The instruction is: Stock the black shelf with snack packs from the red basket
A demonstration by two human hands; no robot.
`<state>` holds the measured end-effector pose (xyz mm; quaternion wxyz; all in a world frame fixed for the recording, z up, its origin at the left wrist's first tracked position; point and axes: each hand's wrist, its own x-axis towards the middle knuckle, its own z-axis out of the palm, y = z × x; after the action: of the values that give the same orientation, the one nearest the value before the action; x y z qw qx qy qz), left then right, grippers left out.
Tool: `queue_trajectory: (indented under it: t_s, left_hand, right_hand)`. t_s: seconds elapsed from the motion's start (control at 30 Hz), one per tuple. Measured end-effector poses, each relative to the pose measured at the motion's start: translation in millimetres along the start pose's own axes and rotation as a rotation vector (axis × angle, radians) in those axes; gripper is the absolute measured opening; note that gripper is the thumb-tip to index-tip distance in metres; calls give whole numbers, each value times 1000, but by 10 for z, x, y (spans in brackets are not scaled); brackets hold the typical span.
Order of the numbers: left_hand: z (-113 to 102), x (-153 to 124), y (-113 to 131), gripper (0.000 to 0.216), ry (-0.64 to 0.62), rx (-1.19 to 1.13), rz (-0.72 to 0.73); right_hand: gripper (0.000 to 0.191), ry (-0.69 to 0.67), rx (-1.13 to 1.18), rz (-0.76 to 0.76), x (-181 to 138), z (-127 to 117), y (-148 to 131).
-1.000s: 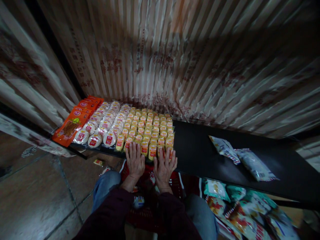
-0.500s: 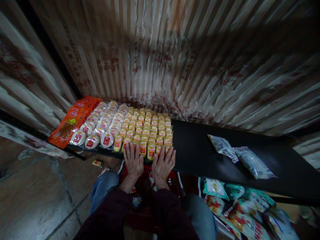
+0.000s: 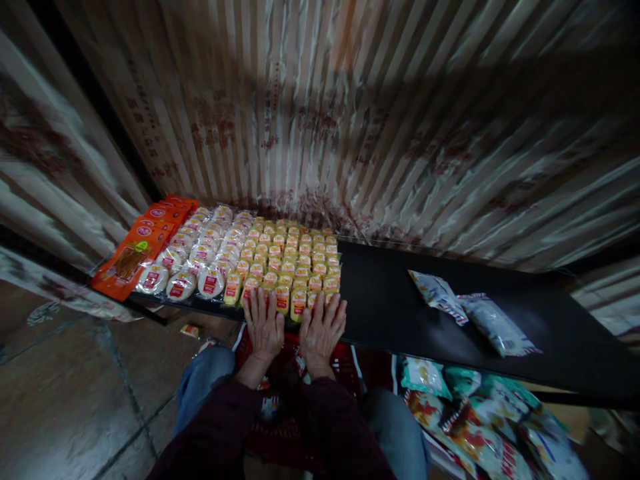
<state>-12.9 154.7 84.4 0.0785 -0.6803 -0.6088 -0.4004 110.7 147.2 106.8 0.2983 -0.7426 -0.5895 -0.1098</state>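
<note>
Prob. best to push soft & even w/ both palms, lining up front row of yellow packs [image 3: 295,257], not tipping any off shelf [image 3: 395,307] edge. Left hand [image 3: 264,327] & right hand [image 3: 321,329] flat, side by side, fingers spread wide, holding nothing, tips on packs just ahead. Round white packs [image 3: 200,257] & orange packs [image 3: 133,257] to left of left hand. Two loose bags [image 3: 470,310] well off to right of right hand.

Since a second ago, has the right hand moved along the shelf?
No. The right hand still rests on the front yellow packets at the black shelf edge; the view alone shifted.
</note>
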Motion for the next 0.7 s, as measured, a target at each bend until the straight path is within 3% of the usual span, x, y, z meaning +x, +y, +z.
queue_trajectory:
  t_s: [0.33,0.53,0.6,0.7]
  left_hand:
    - [-48,-1,4,59,95,-75,26]
    - [-348,-133,41,46,115,-194,32]
    - [-481,-302,90,37,40,-225,63]
    - [-594,-690,192,35,-277,-302,118]
  right_hand:
    - [57,47,55,-34,-109,-129,106]
    - [53,77,195,-115,-647,-330,311]
    - [49,36,242,-124,-936,-308,419]
    - [42,-72,286,-136,-1333,-150,578]
